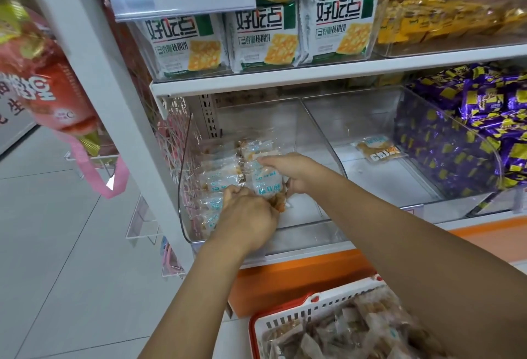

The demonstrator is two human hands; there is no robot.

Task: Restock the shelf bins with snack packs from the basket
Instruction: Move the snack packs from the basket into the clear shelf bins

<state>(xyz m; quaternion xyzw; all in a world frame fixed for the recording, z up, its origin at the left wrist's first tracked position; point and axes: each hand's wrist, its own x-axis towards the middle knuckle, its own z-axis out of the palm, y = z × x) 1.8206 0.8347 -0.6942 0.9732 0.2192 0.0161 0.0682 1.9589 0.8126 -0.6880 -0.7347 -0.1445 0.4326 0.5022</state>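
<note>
Both hands are inside the clear plastic shelf bin (299, 233) at the left end of the lower shelf. The left hand (248, 216) has its fingers curled round the lower end of a small bunch of clear cellophane snack packs with pale blue print (265, 183). The right hand (288, 169) grips the same bunch from above and to the right. This 2-handed hold probably serves to square up slippery wrappers while they are pressed against the row of like packs (215, 180) lined along the bin's left wall. Filling from that wall outward would leave the bare right half open for later loads.

The supply is a white slotted plastic basket with a red rim (285, 320), set low and just below the shelf within easy reach. It is heaped with wrapped packs (359, 333), so much of the job looks undone.

The bins stand on a white shelf above an orange base panel (299, 279). The neighbouring clear bin (322, 130) holds 1 lone pack (379, 149), and beyond it are purple-and-yellow wrapped sweets (470, 130). The white metal shelf board (313, 75) above carries green-and-white cracker packets (256, 39) and yellow-wrapped snacks (442, 13). To the left, a red foil bag (48, 88) hangs over a pale tiled floor (57, 244) — an aisle end, by the look of it.
</note>
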